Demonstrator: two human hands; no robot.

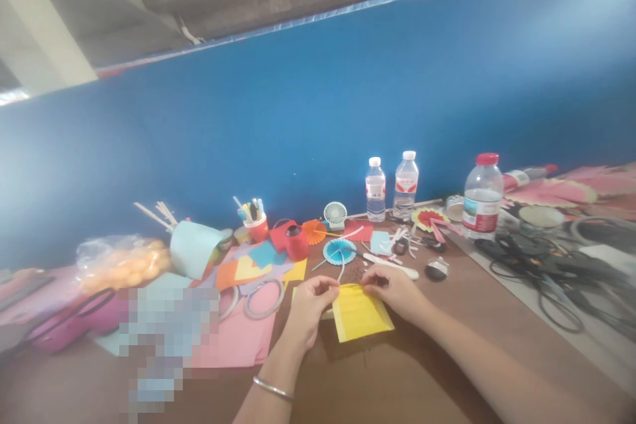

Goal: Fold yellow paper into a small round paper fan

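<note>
The yellow paper (364, 318) was held over the table (330, 397), its far edge pinched by the left hand (309, 305) and the right hand (397, 290), both nearly closed. Beyond it, a blue rosette (334, 253) was seen.

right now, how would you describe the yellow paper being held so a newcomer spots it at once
Start at the blue wall and come down to the brown table before it. There, the left hand and right hand pinch the yellow paper by its far edge. Another yellow sheet lies to its left among coloured papers; only this one is held.
</note>
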